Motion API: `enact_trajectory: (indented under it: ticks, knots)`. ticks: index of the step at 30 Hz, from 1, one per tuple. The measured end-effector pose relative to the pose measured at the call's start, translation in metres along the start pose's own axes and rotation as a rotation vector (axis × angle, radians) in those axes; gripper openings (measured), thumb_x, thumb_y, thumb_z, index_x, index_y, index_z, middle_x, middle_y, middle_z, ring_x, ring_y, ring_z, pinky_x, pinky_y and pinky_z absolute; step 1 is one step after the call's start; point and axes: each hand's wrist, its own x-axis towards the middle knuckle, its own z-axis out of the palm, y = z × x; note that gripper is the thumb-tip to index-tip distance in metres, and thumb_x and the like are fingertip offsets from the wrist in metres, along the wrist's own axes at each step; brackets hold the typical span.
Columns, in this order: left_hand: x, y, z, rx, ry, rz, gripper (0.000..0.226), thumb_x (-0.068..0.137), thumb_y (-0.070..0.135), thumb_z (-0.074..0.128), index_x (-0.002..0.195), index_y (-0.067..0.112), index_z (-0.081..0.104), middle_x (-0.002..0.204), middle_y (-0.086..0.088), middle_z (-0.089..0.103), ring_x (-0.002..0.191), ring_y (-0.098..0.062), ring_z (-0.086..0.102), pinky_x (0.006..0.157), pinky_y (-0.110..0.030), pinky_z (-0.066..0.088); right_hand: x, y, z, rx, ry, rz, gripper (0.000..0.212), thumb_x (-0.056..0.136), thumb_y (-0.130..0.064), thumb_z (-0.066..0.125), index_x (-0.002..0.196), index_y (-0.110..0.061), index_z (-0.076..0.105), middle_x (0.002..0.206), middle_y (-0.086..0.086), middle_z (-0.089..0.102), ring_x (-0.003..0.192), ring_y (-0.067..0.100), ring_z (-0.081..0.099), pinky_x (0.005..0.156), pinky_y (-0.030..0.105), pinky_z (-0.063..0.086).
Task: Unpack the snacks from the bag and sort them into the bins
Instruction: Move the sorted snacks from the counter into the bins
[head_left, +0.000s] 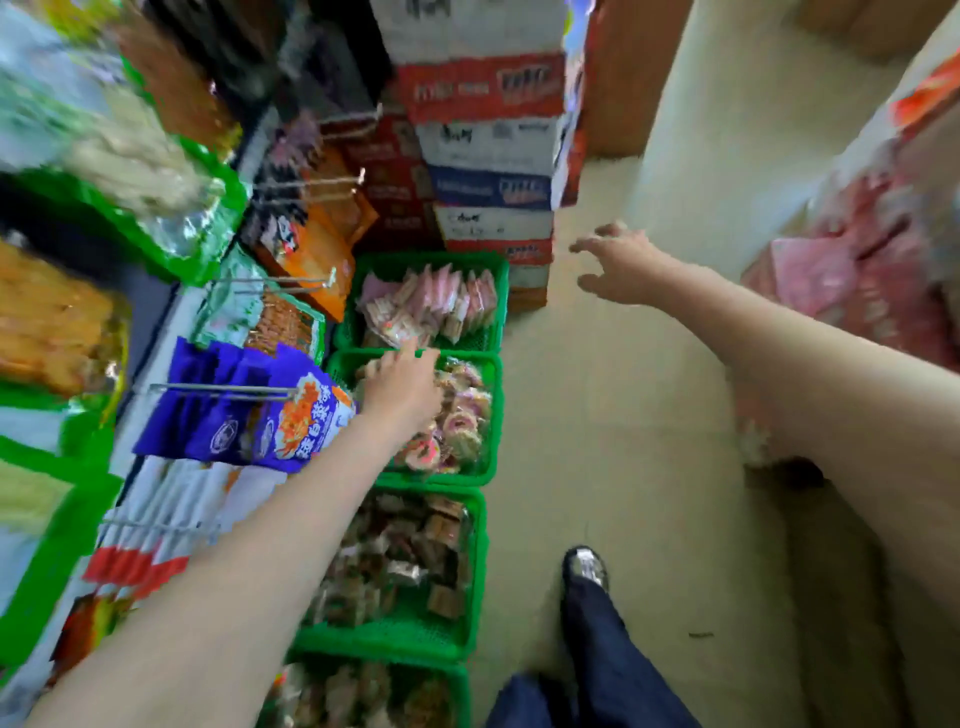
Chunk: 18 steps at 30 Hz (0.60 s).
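Shop aisle, tiled floor; green bins (493, 374) in a row below the hanging-snack rack (234, 389). Left hand (402, 387) reaches over the second bin's far rim, fingers extended toward pink snack packets (431, 301) in the farthest bin; grip cannot be told. Right hand (615, 265) hangs spread, empty, right of that row. Bins look well stocked; bag not visible, so remainder unknown.

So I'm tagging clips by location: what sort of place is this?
Probably a small snack shop aisle: packets hang on peg hooks, green bins of wrapped snacks line the floor, and stock cartons are stacked beyond.
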Motion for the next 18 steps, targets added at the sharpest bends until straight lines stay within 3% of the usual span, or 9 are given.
enact_trajectory:
  ticks: [4, 5, 9, 11, 14, 18]
  knots:
    - [-0.07, 0.087, -0.025, 0.192, 0.041, 0.334, 0.048, 0.091, 0.026, 0.048, 0.138, 0.019, 0.04, 0.153, -0.005, 0.022, 0.138, -0.029, 0.025, 0.11, -0.044, 0.024, -0.157, 0.058, -0.048, 0.074, 0.224, 0.239, 0.042, 0.092, -0.02, 0.052, 0.133, -0.011, 0.048, 0.139, 0.02, 0.038, 0.128, 0.036, 0.037, 0.104, 0.035, 0.027]
    - [-0.084, 0.101, -0.024, 0.225, 0.041, 0.386, 0.048, 0.092, 0.028, 0.048, 0.138, 0.019, 0.041, 0.155, -0.004, 0.018, 0.14, -0.028, 0.022, 0.111, -0.044, 0.023, -0.188, 0.071, -0.049, 0.047, 0.217, 0.285, 0.041, 0.092, -0.022, 0.051, 0.131, -0.011, 0.049, 0.139, 0.021, 0.038, 0.127, 0.036, 0.037, 0.104, 0.037, 0.028]
    - [-0.221, 0.215, -0.009, 0.261, 0.088, 0.86, 0.046, 0.092, 0.026, 0.049, 0.137, 0.021, 0.043, 0.156, -0.001, 0.015, 0.141, -0.026, 0.018, 0.112, -0.04, 0.022, -0.476, 0.117, -0.022, -0.012, 0.123, 0.748, 0.053, 0.089, -0.043, 0.041, 0.125, -0.006, 0.053, 0.136, 0.025, 0.04, 0.129, 0.038, 0.035, 0.105, 0.041, 0.03]
    - [-0.305, 0.271, 0.005, 0.271, 0.098, 1.1, 0.044, 0.092, 0.025, 0.046, 0.135, 0.021, 0.044, 0.157, 0.0, 0.013, 0.143, -0.024, 0.014, 0.112, -0.039, 0.02, -0.632, 0.115, 0.003, 0.032, 0.149, 0.995, 0.055, 0.088, -0.046, 0.043, 0.129, -0.01, 0.051, 0.141, 0.022, 0.036, 0.13, 0.038, 0.033, 0.107, 0.041, 0.029]
    - [-0.425, 0.342, 0.024, 0.286, 0.142, 1.418, 0.043, 0.092, 0.022, 0.044, 0.135, 0.021, 0.045, 0.157, -0.001, 0.013, 0.144, -0.024, 0.012, 0.114, -0.041, 0.02, -0.84, 0.083, 0.056, 0.114, 0.171, 1.385, 0.046, 0.092, -0.033, 0.052, 0.134, -0.016, 0.045, 0.15, 0.02, 0.019, 0.136, 0.04, 0.022, 0.111, 0.042, 0.026]
    - [-0.596, 0.403, 0.067, 0.362, 0.138, 1.75, 0.045, 0.092, 0.02, 0.044, 0.137, 0.023, 0.044, 0.157, -0.001, 0.012, 0.143, -0.024, 0.014, 0.113, -0.038, 0.02, -1.04, -0.007, 0.134, 0.241, 0.225, 1.727, 0.047, 0.09, -0.032, 0.054, 0.134, -0.018, 0.046, 0.151, 0.02, 0.016, 0.134, 0.041, 0.024, 0.109, 0.043, 0.03]
